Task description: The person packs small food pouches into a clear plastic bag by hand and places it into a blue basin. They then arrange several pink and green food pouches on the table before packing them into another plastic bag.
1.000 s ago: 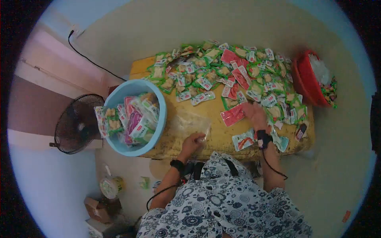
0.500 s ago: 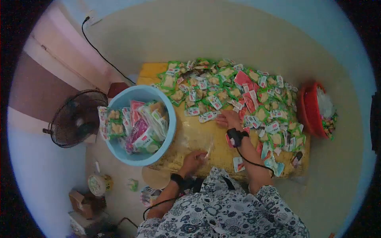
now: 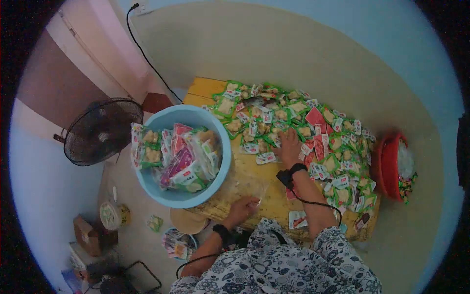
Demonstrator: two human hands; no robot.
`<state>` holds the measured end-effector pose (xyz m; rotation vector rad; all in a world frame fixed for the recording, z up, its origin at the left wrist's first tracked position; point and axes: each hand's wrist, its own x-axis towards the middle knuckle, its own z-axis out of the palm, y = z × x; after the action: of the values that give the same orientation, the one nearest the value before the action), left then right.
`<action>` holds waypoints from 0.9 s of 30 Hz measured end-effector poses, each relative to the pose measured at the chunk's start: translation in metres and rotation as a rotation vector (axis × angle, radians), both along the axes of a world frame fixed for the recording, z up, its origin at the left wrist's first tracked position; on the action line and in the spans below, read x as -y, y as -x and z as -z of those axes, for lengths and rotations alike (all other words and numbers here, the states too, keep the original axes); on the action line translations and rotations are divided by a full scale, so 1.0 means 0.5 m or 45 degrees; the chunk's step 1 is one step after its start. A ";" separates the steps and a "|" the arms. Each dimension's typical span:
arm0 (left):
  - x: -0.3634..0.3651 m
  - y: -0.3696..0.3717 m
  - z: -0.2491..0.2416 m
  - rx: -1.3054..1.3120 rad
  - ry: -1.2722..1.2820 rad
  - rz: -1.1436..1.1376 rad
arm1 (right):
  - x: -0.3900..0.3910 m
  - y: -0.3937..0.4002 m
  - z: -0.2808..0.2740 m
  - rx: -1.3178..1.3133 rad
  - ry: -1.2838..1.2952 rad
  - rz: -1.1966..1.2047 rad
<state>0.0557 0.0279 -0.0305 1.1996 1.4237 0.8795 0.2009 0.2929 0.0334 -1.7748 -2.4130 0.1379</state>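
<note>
My left hand (image 3: 243, 209) is closed at the near side of the yellow table (image 3: 230, 196), its fingers pinching the edge of a clear plastic bag (image 3: 247, 185) that lies flat on the wood. Farther forward, my right hand (image 3: 290, 147) reaches palm down over the near edge of a pile of small green-and-white food packets (image 3: 281, 115), fingers spread on them. Just right of that hand lie some red packets (image 3: 320, 144). A single small packet (image 3: 297, 220) rests near the table's front edge, below my right forearm.
A blue basin (image 3: 225, 161) filled with packed bags stands at the left. Beyond it is a black fan (image 3: 103, 134). At the right sits a red basin (image 3: 387, 169) with wrapped items. A tub (image 3: 110, 216) and a cardboard box (image 3: 88, 235) are on the floor.
My right hand has moved forward into the packets and its fingers have spread. My left hand stays on the plastic bag. The whole view has shifted slightly.
</note>
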 end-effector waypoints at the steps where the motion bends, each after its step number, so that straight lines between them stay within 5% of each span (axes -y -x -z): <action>1: 0.001 -0.001 -0.003 -0.022 0.030 0.019 | -0.004 -0.003 -0.008 0.047 0.049 -0.009; 5: -0.003 -0.003 -0.030 -0.266 0.079 0.092 | -0.052 -0.051 0.049 -0.121 0.052 -0.014; 7: -0.009 -0.016 -0.027 -0.095 0.138 -0.033 | -0.046 -0.079 0.031 -0.162 0.115 0.041; 12: -0.005 -0.016 -0.037 -0.220 -0.061 -0.015 | 0.044 -0.167 -0.043 -0.473 -0.388 0.040; 15: -0.017 -0.023 -0.023 -0.384 -0.270 -0.055 | 0.156 -0.186 -0.102 -1.732 0.216 0.266; 21: -0.031 -0.031 -0.095 -0.687 -0.502 0.123 | 0.373 -0.213 -0.118 -2.079 0.599 0.302; 24: -0.036 -0.056 -0.119 -0.754 -0.475 0.172 | 0.411 -0.228 -0.046 -1.816 0.574 0.219; 27: -0.043 -0.080 -0.146 -0.782 -0.511 0.179 | 0.446 -0.216 -0.054 -2.006 0.585 0.412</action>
<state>0.0957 0.0491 0.0427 1.9719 1.6525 0.7485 0.3088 0.0698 0.0602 -1.1955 -0.9545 1.4468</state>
